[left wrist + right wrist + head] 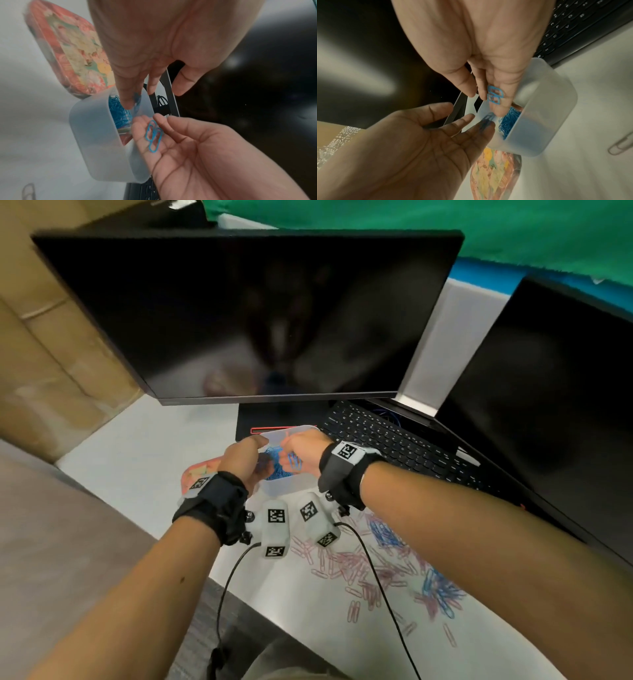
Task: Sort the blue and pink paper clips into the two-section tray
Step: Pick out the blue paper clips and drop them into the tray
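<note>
Clips lay in a mixed heap on the table point(144, 460), pink paper clips point(346, 563) and blue paper clips point(442, 587) together, on the near side of the tray point(287, 489). So much of the job was not done yet.

Both hands were up over the tray. The right hand point(303, 453) had its fingers bent, and a few blue clips point(153, 136) sat on them, loosely held. The left hand point(241, 458) was open, with its fingertips point(127, 100) reaching down into the tray's blue side. The pile of blue clips in the tray point(509, 123) was right under both hands.

To do this step well, I think the right hand should tip low, close above the blue pile, so no clip bounces out or hops into the other side. The left hand could brush off any clip that sticks. Linked clips may hang on a finger.

Beyond the tray were a dark keyboard point(394, 440) and a black screen point(246, 313).
</note>
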`<act>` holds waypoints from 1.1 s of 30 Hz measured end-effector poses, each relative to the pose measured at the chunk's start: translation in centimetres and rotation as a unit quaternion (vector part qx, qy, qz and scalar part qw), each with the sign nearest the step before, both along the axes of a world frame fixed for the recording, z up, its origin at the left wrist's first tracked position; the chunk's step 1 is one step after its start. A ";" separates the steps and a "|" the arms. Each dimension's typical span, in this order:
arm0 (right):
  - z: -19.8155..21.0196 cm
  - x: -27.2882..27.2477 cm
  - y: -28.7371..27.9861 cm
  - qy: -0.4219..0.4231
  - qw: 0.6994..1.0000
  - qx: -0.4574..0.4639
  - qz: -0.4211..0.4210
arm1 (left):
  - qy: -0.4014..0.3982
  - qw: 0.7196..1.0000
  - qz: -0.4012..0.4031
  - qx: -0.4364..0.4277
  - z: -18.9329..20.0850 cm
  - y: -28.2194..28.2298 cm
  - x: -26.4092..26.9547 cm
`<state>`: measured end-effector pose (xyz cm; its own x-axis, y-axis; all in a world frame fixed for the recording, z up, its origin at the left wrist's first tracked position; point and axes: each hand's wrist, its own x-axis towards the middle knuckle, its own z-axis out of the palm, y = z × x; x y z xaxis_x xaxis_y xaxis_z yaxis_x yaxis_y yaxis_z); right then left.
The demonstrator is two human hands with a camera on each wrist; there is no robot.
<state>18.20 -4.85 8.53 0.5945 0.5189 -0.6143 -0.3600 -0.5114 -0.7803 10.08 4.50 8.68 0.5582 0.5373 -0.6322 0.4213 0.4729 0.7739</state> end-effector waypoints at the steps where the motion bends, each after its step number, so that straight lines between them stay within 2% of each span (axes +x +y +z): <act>1: 0.1 0.0 0.0 0.001 1.000 -0.002 -0.002 | 0.007 1.000 0.000 0.014 -0.1 0.1 0.1; 6: -0.1 0.4 -0.6 0.038 0.998 0.032 -0.037 | 0.007 0.997 0.000 0.076 -0.6 0.4 0.4; 10: 0.4 1.0 -2.9 0.061 0.983 0.097 -0.145 | -0.010 0.992 -0.015 0.127 -0.8 -0.9 0.7; 13: 0.2 1.8 -7.2 0.060 0.978 0.115 -0.161 | -0.052 0.981 -0.084 0.166 -1.0 -3.1 1.1; 15: -0.4 2.3 -11.1 0.035 0.983 0.079 -0.161 | -0.062 0.961 -0.162 0.214 -1.6 -5.1 1.3; 19: -2.7 1.4 -19.2 -0.076 0.987 -0.062 -0.125 | -0.060 0.884 -0.346 0.310 -3.8 -9.9 1.7; 21: -4.1 0.5 -22.5 -0.110 0.980 -0.122 -0.109 | -0.048 0.823 -0.437 0.360 -5.0 -12.4 1.7; 25: -6.1 -1.7 -26.1 -0.184 0.957 -0.213 -0.072 | -0.008 0.674 -0.591 0.443 -7.2 -16.2 2.0; 27: -6.7 -2.4 -26.7 -0.216 0.941 -0.255 -0.057 | 0.020 0.624 -0.627 0.466 -8.1 -17.0 2.1; 30: -7.6 -2.8 -27.0 -0.229 0.935 -0.269 -0.042 | 0.046 0.576 -0.659 0.480 -9.1 -17.1 1.7; 33: -8.3 -3.0 -26.8 -0.239 0.930 -0.279 -0.005 | 0.037 0.575 -0.652 0.492 -9.7 -16.7 1.2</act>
<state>15.17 -31.62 0.26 0.8723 0.1918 -0.4498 -0.0465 -0.8831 -0.4669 11.25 -12.20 -1.06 0.8834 -0.1901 -0.4283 -0.0302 -0.9352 0.3528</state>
